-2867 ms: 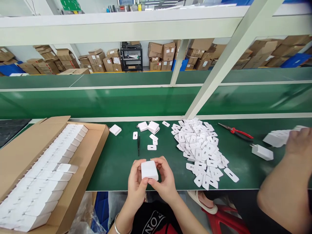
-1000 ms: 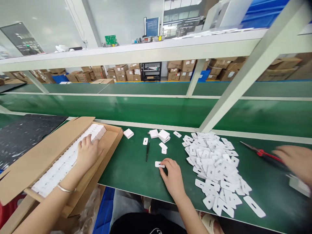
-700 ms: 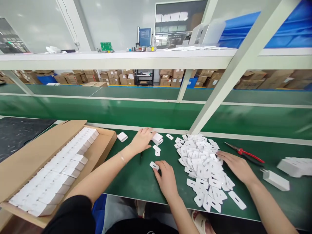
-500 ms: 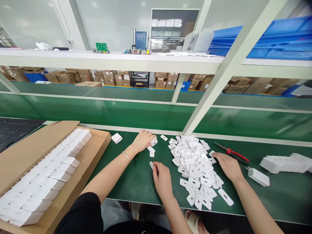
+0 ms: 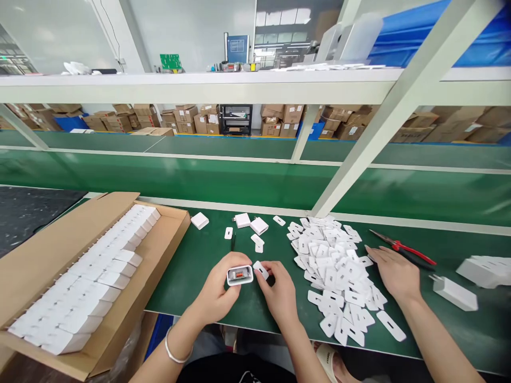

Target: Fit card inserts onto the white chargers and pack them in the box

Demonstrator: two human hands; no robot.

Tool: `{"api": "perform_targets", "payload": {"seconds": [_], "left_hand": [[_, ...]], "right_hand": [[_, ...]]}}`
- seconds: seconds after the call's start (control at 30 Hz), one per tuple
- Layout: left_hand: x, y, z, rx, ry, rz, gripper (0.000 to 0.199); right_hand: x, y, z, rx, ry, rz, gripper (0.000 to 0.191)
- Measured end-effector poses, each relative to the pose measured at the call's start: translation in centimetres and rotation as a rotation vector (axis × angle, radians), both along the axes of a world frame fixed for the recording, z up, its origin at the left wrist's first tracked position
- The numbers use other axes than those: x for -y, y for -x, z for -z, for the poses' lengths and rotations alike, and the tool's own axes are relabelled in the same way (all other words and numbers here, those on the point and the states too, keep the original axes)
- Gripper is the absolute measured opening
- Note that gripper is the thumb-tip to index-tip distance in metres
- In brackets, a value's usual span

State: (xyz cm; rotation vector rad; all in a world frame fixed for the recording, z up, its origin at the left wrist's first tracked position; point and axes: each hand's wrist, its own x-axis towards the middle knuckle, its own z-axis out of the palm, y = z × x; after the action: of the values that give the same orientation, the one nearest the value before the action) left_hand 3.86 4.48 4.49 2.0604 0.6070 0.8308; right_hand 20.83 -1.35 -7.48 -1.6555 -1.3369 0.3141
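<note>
My left hand (image 5: 217,291), with a bracelet at the wrist, grips a white charger housing (image 5: 240,282). Its end faces me uncovered, showing metal and orange parts inside. Between the fingertips of my right hand (image 5: 281,295) is a small white slotted cover plate (image 5: 261,269), held just right of the housing. Beyond my hands lie two white chargers (image 5: 259,226) and a few loose cover plates (image 5: 229,233). A thin dark tool (image 5: 233,242) lies partly behind my left hand. To the right spreads a heap of cover plates (image 5: 335,271).
A co-worker's hand (image 5: 397,274) rests at the heap's right edge. Beyond it are red-handled pliers (image 5: 403,250), a charger (image 5: 455,292) and a row of white housings (image 5: 485,271). A cardboard box (image 5: 171,234) with rows of chargers stands left. A slanted post (image 5: 359,154) rises behind the heap.
My left hand has come back from the far side of the table and now holds the charger housing before me. My right hand still pinches a cover plate, now beside the housing.
</note>
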Motion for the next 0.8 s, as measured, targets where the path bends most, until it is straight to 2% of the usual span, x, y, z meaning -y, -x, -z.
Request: {"api": "perform_targets", "payload": {"seconds": [0.17, 0.27, 0.33, 0.4, 0.57, 0.7, 0.8], "left_hand": [[1.7, 1.2, -0.4, 0.032, 0.048, 0.03, 0.034], [2.3, 1.6, -0.2, 0.012, 0.102, 0.024, 0.028], [2.5, 1.8, 0.0, -0.006, 0.142, 0.035, 0.024], [2.7, 2.0, 0.1, -0.01, 0.164, 0.062, 0.025], [3.2, 1.9, -0.1, 0.006, 0.245, 0.107, 0.048], [3.7, 1.8, 0.1, 0.011, 0.325, 0.009, 0.046], [3.8, 1.8, 0.9, 0.049, 0.327, -0.052, 0.04]], "right_hand": [[2.0, -0.2, -4.8, -0.329, -0.212, -0.045, 0.012], [3.3, 0.1, -7.8, -0.308, -0.284, -0.156, 0.016], [3.8, 0.5, -9.0, -0.244, -0.293, -0.243, 0.022], [3.9, 0.8, -9.6, -0.172, -0.296, -0.316, 0.027], [3.6, 1.7, -9.9, -0.101, -0.302, -0.414, 0.035], [3.5, 1.9, -10.0, -0.143, -0.279, -0.421, 0.035], [3.5, 1.8, -9.4, -0.304, -0.171, -0.475, 0.043]]}}
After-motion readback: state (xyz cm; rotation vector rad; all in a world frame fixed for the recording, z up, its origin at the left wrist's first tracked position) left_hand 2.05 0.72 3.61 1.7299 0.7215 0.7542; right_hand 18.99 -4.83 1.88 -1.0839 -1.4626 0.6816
